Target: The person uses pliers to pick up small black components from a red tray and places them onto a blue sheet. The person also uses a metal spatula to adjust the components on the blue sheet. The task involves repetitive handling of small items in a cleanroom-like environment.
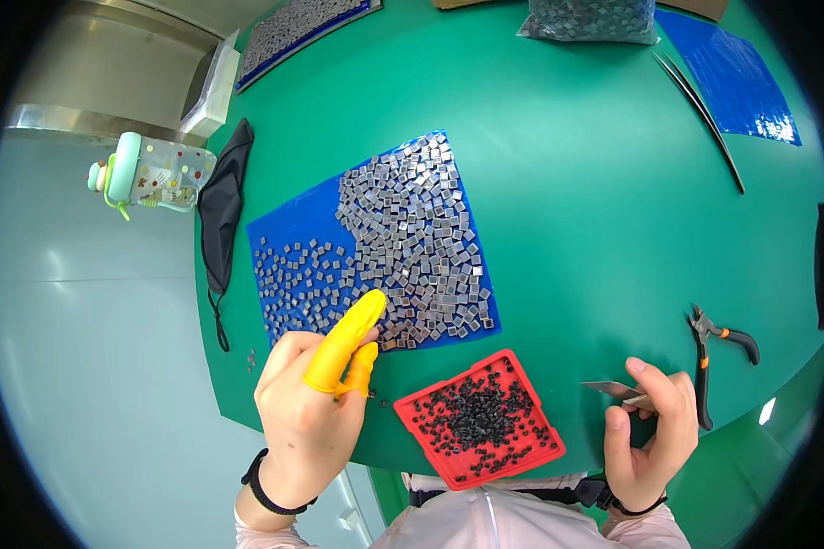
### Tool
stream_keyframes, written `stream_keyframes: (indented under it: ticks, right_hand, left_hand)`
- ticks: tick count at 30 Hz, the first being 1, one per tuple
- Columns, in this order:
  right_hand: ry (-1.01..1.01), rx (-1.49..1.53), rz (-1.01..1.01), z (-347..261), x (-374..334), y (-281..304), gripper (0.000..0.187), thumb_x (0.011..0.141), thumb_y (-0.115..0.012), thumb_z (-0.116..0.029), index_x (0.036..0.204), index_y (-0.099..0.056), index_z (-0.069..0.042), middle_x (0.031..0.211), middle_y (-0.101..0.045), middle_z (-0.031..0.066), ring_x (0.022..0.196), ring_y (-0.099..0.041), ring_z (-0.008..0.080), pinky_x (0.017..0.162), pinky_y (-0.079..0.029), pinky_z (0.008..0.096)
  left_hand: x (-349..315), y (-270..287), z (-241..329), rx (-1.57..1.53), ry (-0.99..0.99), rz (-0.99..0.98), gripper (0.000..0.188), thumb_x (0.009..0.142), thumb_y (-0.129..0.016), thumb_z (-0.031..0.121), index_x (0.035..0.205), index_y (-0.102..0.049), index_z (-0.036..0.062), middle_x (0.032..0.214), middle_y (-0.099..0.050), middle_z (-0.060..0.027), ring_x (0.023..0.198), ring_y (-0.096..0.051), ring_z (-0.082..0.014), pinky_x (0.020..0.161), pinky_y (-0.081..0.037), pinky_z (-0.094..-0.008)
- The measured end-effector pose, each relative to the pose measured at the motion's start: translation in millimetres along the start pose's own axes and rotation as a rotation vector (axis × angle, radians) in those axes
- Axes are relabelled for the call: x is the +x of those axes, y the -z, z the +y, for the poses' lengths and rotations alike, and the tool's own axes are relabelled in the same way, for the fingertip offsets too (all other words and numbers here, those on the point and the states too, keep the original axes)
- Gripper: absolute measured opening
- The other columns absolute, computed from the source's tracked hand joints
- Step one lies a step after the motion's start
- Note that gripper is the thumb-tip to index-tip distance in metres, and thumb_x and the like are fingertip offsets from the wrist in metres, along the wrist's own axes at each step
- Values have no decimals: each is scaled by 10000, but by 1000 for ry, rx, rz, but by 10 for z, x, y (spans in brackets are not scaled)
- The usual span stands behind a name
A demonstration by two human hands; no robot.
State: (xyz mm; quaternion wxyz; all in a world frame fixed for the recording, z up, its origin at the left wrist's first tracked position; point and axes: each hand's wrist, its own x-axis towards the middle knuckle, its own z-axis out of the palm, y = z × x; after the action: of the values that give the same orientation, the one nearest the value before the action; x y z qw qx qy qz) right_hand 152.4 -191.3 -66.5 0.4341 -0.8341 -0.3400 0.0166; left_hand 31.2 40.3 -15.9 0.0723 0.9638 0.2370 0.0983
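My left hand (309,393) wears yellow finger cots on the index finger and thumb. It is over the near edge of a blue sheet (302,215) covered with many small square grey metal pieces (412,229). The fingers are bent close together, the index fingertip over the pieces; whether anything tiny sits between them is hidden. My right hand (655,435) pinches a thin flat metal tool with a pointed end (604,387), directed left. Between the hands lies a red tray (449,473) of small black parts (481,412), tilted toward my body.
Cutting pliers (702,357) lie right of my right hand. Long tweezers (705,119) and another blue sheet (737,78) are at the far right. A bag of pieces (590,20) and a loaded board (298,32) are at the back. A black mask (222,210) and a bottle (160,174) are left.
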Motion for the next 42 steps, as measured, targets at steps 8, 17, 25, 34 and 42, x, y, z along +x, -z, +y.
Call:
stream_keyframes:
  ticks: [8, 17, 25, 34, 42]
  right_hand:
    - [10, -9, 7, 10, 5, -1, 333, 774, -628, -47, 1100, -583, 1, 925, -618, 82, 628, -446, 157, 540, -347, 256]
    - [-2, -15, 12, 4, -2, -15, 318, 791, -632, -68, 1097, -584, 0, 923, -615, 84, 628, -451, 153, 533, -345, 253]
    - [-17, -10, 7, 0, -5, -19, 307, 809, -634, -95, 1096, -587, 2, 928, -616, 89, 640, -462, 157, 543, -356, 254]
    - [-45, -239, -7, -68, 63, -34, 340, 842, -481, 40, 1165, -586, 30, 987, -589, 139, 845, -499, 246, 767, -412, 330]
    - [0, -501, -16, -207, 67, -92, 420, 785, -500, 49, 1191, -595, -1, 1169, -543, 147, 1111, -479, 322, 947, -363, 408]
  left_hand:
    - [-8, -24, 12, -10, 14, 29, 432, 625, -719, -97, 1022, -710, 74, 748, -643, -34, 683, -587, -195, 587, -475, -297]
    - [-21, -11, 17, -7, 11, -7, 416, 631, -731, -79, 1021, -708, 63, 757, -637, -53, 685, -592, -203, 580, -480, -298]
    - [-22, 2, 14, 0, 29, 14, 386, 636, -744, -72, 1002, -703, 46, 765, -639, -68, 707, -606, -225, 599, -492, -307]
    - [-513, 202, 66, -172, 404, 164, 284, 683, -745, -75, 947, -709, 23, 785, -674, -53, 627, -569, -91, 545, -401, -204]
    - [-732, -106, 52, -265, 502, 161, 278, 695, -758, -1, 965, -717, 51, 860, -664, -65, 721, -616, -222, 598, -485, -297]
